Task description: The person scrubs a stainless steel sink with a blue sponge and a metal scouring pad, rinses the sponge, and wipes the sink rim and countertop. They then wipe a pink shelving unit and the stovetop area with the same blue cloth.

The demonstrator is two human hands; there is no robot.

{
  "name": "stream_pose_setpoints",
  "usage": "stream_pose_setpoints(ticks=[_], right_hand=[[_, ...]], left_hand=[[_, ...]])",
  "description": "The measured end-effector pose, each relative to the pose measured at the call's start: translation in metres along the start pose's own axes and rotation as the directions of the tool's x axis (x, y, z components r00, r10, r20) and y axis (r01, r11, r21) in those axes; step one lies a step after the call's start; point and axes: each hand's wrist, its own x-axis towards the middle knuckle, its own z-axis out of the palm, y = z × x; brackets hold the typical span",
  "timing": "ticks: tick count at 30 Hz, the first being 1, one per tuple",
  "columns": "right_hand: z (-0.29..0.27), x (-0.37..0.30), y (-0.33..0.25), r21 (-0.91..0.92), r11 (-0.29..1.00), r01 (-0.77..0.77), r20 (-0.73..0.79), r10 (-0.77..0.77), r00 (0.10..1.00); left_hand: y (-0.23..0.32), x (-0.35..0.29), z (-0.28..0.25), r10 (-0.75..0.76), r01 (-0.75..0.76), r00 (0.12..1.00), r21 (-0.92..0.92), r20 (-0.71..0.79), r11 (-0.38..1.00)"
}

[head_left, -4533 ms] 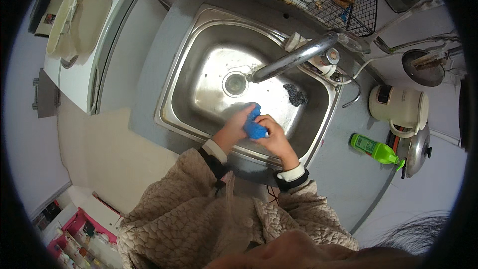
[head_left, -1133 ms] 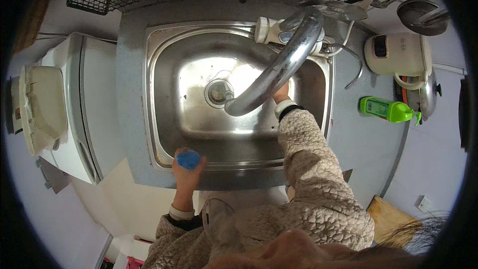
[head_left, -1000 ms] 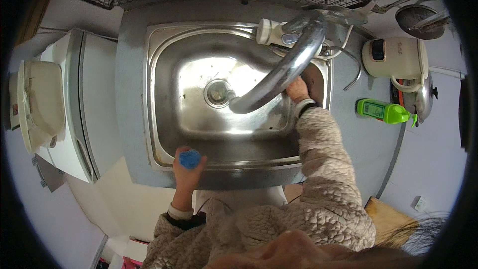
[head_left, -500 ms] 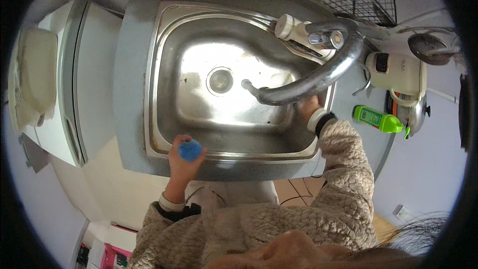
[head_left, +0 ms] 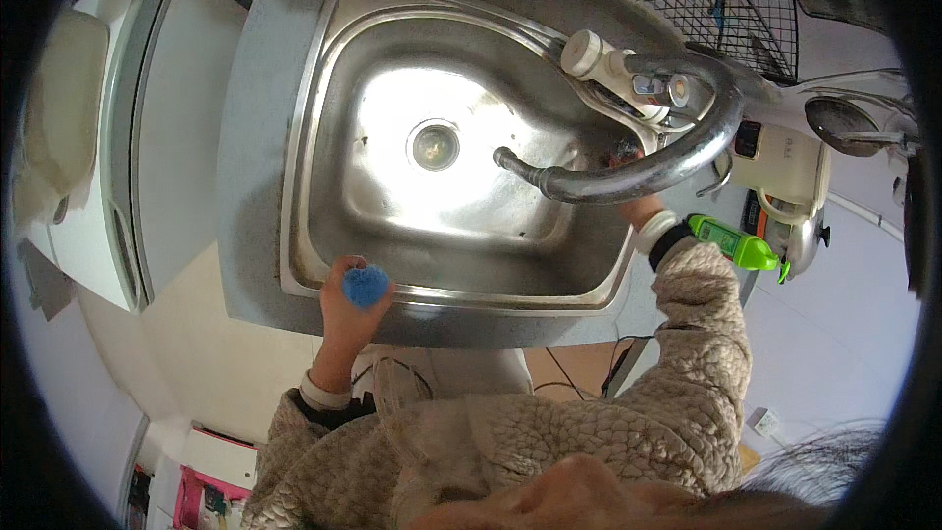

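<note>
The work looks partway along from here. The left hand (head_left: 343,322) has its fingers curled round the blue sponge (head_left: 364,287), not yet put down, at the near-left rim of the sink (head_left: 329,182). The right hand (head_left: 644,208) reaches under the tap (head_left: 669,173), near a dark clump (head_left: 624,151); I cannot tell whether its fingers grip it. Specks (head_left: 521,235) in the sink seem left to clear.

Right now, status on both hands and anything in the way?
Left hand closed round blue sponge-like pad, near-left corner of sink. Right hand at sink's right side, grip unclear. Faucet spout partly hides it.
</note>
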Motion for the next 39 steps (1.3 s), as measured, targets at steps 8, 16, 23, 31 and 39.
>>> stream_pose_setpoints(ticks=[8,16,23,31,39], right_hand=[[0.036,0.004,0.010,-0.231,0.970,0.072,0.093,-0.052,0.994],[0.103,0.076,0.004,-0.470,0.879,0.078,0.393,0.129,0.910],[0.128,0.012,-0.005,-0.859,0.426,0.284,0.387,0.176,0.905],[0.120,0.004,-0.074,-0.363,0.913,0.184,0.731,0.157,0.664],[0.039,-0.059,-0.050,0.085,0.996,0.007,0.947,-0.083,0.311]], left_hand=[[-0.002,-0.003,-0.006,0.020,-0.020,1.000,-0.005,0.003,1.000],[0.011,-0.009,0.001,0.011,-0.011,1.000,0.014,0.023,1.000],[0.004,-0.011,0.001,0.043,-0.042,0.999,-0.062,0.018,0.997],[-0.001,-0.011,-0.015,-0.004,0.011,0.998,-0.098,0.062,0.995],[-0.008,-0.012,-0.043,0.005,-0.005,1.000,-0.042,0.008,0.999]])
